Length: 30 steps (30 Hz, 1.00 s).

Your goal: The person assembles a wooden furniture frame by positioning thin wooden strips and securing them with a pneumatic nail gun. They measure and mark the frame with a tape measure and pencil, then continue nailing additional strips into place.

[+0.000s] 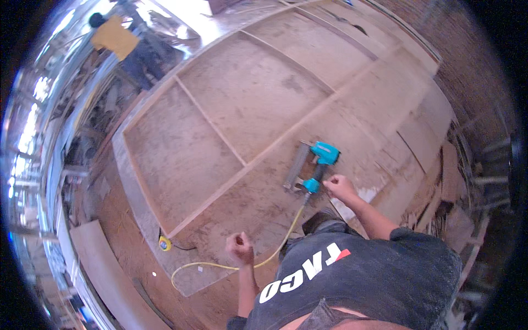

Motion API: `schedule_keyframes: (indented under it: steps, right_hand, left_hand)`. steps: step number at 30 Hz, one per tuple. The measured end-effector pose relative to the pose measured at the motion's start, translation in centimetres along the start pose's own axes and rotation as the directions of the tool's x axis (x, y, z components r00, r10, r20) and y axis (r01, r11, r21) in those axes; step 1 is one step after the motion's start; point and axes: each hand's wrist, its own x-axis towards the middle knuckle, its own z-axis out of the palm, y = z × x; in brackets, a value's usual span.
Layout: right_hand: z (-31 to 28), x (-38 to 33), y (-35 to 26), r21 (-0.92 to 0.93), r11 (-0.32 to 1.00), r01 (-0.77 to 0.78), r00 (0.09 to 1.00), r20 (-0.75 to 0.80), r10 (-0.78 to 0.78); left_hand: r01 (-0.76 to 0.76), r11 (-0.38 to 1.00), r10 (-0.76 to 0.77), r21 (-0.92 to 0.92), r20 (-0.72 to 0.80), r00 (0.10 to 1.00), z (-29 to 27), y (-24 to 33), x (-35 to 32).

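My left hand (240, 248) is held loosely curled above the floor, near the yellow air hose (242, 268). Anything inside its fingers is too small or hidden to see. My right hand (340, 187) has its fingers drawn together just right of a teal nail gun (324, 153), apparently not gripping it. The nail gun lies on the board, its magazine toward the left and the hose joined at its near end. Beyond it stretches a large wooden frame (217, 195) with several crosspieces, lying flat on sheet boards. A yellow tape measure (164, 243) sits by the frame's near left corner.
The hose loops over the floor between my arms. At the far left a person in a yellow top (116, 38) bends among stacked material. Wood offcuts (450, 173) lie to the right, and a long board (107, 275) rests at the lower left.
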Motion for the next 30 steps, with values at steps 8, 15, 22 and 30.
schedule_keyframes:
  steps: [8,15,22,30]
  right_hand:
    - [5.2,5.9,1.0,0.261,0.932,-0.252,0.923,-0.225,0.312]
    - [4.0,8.2,-2.4,0.727,0.633,-0.266,0.937,0.042,0.346]
    - [-7.0,12.1,-2.8,0.964,0.132,-0.231,0.895,0.157,0.418]
    - [-18.5,20.7,-1.8,0.989,0.09,-0.113,0.935,0.075,0.347]
  left_hand:
    - [-0.033,0.998,0.034,-0.045,0.033,0.999,-0.5,6.8,7.6]
    - [-0.159,0.974,0.172,-0.159,0.071,0.983,7.8,12.8,13.5]
    - [-0.524,0.85,0.517,-0.061,0.294,0.804,25.3,26.9,24.8]
    - [-0.936,0.314,0.796,-0.162,0.582,0.166,47.1,39.3,33.0]
